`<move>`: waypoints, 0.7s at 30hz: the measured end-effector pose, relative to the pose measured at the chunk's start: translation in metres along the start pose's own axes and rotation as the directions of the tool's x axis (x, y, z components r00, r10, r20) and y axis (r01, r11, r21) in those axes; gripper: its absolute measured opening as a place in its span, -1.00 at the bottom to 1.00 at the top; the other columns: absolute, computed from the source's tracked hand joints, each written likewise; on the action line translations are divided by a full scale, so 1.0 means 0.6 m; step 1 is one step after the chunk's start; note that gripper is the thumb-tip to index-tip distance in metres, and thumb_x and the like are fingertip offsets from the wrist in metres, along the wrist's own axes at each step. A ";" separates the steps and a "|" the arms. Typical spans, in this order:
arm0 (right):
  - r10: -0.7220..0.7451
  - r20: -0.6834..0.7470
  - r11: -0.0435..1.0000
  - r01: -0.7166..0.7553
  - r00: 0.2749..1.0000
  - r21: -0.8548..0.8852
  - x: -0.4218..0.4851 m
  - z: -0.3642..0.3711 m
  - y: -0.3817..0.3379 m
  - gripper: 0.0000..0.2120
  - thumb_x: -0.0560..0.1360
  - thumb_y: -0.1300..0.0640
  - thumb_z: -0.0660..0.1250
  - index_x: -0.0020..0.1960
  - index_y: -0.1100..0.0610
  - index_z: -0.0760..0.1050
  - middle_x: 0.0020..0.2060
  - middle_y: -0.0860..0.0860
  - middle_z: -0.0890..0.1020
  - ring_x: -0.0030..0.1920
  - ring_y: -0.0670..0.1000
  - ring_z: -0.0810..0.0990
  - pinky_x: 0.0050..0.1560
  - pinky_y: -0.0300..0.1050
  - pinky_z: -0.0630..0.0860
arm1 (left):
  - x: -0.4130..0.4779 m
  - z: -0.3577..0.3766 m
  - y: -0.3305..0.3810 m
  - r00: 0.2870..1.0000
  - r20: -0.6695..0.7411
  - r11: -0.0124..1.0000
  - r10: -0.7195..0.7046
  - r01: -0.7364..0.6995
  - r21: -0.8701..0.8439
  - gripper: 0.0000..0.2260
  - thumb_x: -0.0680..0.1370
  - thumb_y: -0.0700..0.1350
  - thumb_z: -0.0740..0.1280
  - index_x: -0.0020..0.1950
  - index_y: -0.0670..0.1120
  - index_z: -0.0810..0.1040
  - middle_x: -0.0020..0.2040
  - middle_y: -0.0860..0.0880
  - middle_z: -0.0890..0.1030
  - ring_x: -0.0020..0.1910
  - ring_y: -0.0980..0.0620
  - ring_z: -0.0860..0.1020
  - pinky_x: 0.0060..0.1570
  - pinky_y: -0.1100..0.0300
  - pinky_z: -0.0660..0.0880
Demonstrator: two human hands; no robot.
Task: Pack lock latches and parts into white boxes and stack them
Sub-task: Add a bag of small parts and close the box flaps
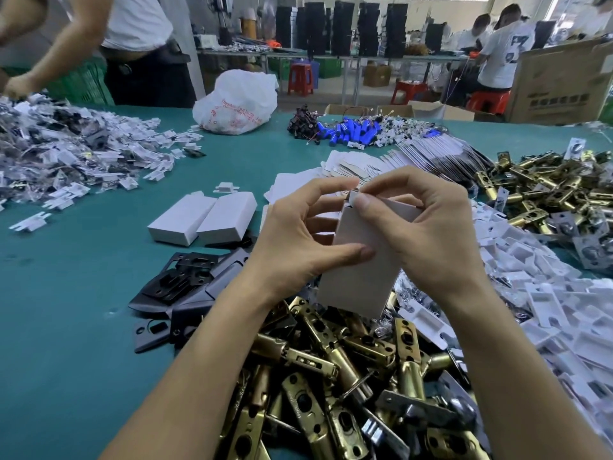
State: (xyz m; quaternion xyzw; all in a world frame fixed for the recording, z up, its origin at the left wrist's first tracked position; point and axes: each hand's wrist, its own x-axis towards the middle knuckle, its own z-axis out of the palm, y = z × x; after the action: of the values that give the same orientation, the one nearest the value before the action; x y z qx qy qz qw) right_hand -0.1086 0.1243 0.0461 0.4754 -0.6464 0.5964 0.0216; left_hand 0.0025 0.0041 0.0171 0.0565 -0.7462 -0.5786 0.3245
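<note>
Over the latches, left hand grips the white box (tilted); right hand pinches its flap.

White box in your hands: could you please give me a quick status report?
Left hand, right hand both grip the white box above the brass latches. Right fingers pinch its top flap. Two closed boxes lie further left; nothing in the way.
</note>
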 end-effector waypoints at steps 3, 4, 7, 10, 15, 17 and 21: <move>0.015 0.042 1.000 -0.016 0.999 0.018 -0.001 -0.007 -0.002 -0.92 0.46 0.18 0.50 -0.13 0.08 0.61 -0.20 -0.08 0.69 -0.12 -0.04 0.68 -0.10 0.10 0.62 | -0.003 0.004 0.009 1.000 0.019 0.990 0.009 -0.011 0.137 -0.38 0.35 -0.14 0.62 0.36 0.05 0.50 0.13 -0.04 0.68 -0.04 -0.03 0.71 -0.11 -0.07 0.68; 0.023 0.057 0.999 -0.025 0.998 0.035 -0.001 -0.009 -0.003 -0.91 0.46 0.19 0.50 -0.14 0.07 0.60 -0.20 -0.08 0.70 -0.12 -0.02 0.69 -0.12 0.12 0.63 | -0.005 0.007 0.013 0.999 0.039 0.977 0.003 -0.012 0.213 -0.37 0.36 -0.08 0.62 0.38 0.08 0.48 0.11 -0.02 0.69 -0.04 -0.01 0.70 -0.13 -0.07 0.68; 0.028 0.037 0.999 -0.029 0.999 0.025 -0.001 -0.008 -0.005 -0.87 0.45 0.18 0.52 -0.18 0.03 0.59 -0.23 -0.10 0.69 -0.14 -0.02 0.70 -0.12 0.12 0.63 | -0.006 0.021 0.027 0.990 0.075 0.818 -0.124 0.059 0.572 -0.29 0.32 0.24 0.55 0.39 0.24 0.31 0.08 0.08 0.65 0.01 0.04 0.65 -0.08 -0.06 0.62; 0.022 -0.062 0.999 -0.024 0.998 -0.028 -0.002 0.002 -0.004 -0.84 0.43 0.19 0.53 -0.21 0.01 0.58 -0.26 -0.13 0.67 -0.17 -0.10 0.68 -0.05 0.03 0.62 | -0.010 0.035 0.043 0.966 -0.027 0.623 -0.255 0.186 0.760 -0.18 0.18 0.47 0.45 0.31 0.22 0.26 0.06 0.16 0.57 0.02 0.07 0.59 -0.07 0.01 0.57; 0.077 -0.182 0.995 -0.088 0.980 -0.054 -0.001 0.009 0.001 -0.86 0.41 0.16 0.54 -0.24 0.03 0.60 -0.32 -0.13 0.67 -0.23 -0.13 0.66 -0.06 -0.02 0.61 | -0.021 0.083 0.049 0.958 -0.118 0.626 -0.262 0.262 0.735 -0.21 0.19 0.36 0.51 0.18 0.05 0.18 0.03 0.09 0.49 0.02 -0.09 0.57 -0.13 -0.04 0.52; 0.130 -0.173 0.991 -0.134 0.976 -0.006 0.001 0.004 0.004 -0.86 0.40 0.16 0.54 -0.26 0.05 0.61 -0.34 -0.06 0.67 -0.25 -0.02 0.67 -0.12 0.04 0.62 | -0.022 0.089 0.044 0.961 -0.114 0.628 -0.251 0.251 0.737 -0.26 0.26 0.26 0.52 0.17 0.03 0.13 -0.02 0.05 0.47 -0.01 -0.14 0.55 -0.24 0.01 0.41; 0.171 -0.070 0.984 -0.166 0.983 0.068 0.005 -0.009 0.004 -0.88 0.42 0.17 0.52 -0.26 0.03 0.63 -0.36 -0.07 0.67 -0.32 -0.07 0.64 -0.25 -0.16 0.55 | -0.021 0.078 0.037 0.972 -0.091 0.701 -0.216 0.219 0.678 -0.38 0.29 0.15 0.51 0.06 0.10 0.11 -0.10 0.08 0.43 -0.10 -0.10 0.52 -0.32 0.05 0.34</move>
State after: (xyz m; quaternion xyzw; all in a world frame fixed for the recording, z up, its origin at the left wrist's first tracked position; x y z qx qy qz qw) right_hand -0.1145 0.1265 0.0474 0.3967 -0.6641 0.6334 -0.0195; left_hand -0.0068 0.0558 0.0262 0.2607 -0.8938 -0.2972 0.2117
